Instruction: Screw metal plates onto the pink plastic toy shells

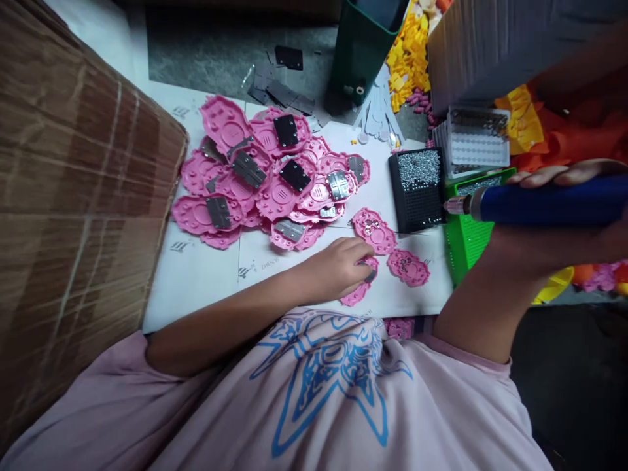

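My left hand [341,265] is closed, with its fingertips curled on a pink plastic shell [354,297] that carries a dark plate; part of the shell is hidden under the fingers. A blue electric screwdriver [549,201] lies level in my right hand [583,172], its fingers wrapped round the body. The driver's tip is over the gap between a black screw tray [420,190] and a green screw tray [464,242]. Two more pink shells, an upper one [375,231] and a lower one [408,267], rest beside my left hand with small metal parts on them.
A heap of pink shells [230,186] with black and grey plates covers the table's left middle. A cardboard box [88,196] walls off the left side. Farther back stand a dark green bin [363,52], yellow pieces [409,59] and a stack of clear trays [478,137].
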Demonstrator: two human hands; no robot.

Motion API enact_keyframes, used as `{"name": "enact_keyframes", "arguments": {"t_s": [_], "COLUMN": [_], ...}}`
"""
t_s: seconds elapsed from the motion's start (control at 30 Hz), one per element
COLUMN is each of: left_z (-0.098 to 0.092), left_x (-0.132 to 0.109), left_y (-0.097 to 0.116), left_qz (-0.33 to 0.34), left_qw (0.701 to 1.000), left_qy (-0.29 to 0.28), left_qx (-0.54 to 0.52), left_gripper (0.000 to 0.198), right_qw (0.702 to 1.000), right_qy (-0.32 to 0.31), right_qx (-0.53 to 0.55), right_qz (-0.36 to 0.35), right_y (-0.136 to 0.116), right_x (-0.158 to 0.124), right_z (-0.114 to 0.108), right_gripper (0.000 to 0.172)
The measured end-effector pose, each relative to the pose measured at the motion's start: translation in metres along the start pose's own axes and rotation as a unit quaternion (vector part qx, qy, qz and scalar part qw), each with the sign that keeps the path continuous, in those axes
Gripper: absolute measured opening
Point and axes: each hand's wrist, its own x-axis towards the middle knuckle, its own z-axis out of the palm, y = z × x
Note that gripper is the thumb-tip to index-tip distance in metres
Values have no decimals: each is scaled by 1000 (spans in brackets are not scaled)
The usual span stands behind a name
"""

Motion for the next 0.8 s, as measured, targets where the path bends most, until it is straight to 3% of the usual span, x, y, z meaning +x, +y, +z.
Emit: {"name": "enact_keyframes", "arguments": {"t_s": [0.1, 0.23, 0.43, 0.6, 0.8], "left_z": [0, 2, 5, 4, 2], "left_x": [-1, -2, -3, -1, -1], "left_y": [1, 1, 0, 0, 0], "left_qz": [9, 3, 4, -2, -2], "left_qw": [1000, 1000, 1000, 1000, 1000], "left_qy": [-11, -5, 11, 14, 4], "left_qx": [1, 15, 21, 10, 4], "left_gripper": [13, 13, 18, 17, 18], "right_qw": [996, 995, 998, 996, 994], "right_qy": [7, 44, 67, 87, 105], "right_qx": [40, 69, 12, 22, 11], "right_qz": [-73, -51, 1, -25, -13], "right_y": [21, 35, 40, 42, 42], "right_x": [17, 28, 30, 30, 30], "right_z": [17, 20, 18, 21, 25], "right_gripper": [27, 26, 33, 25, 29]}}
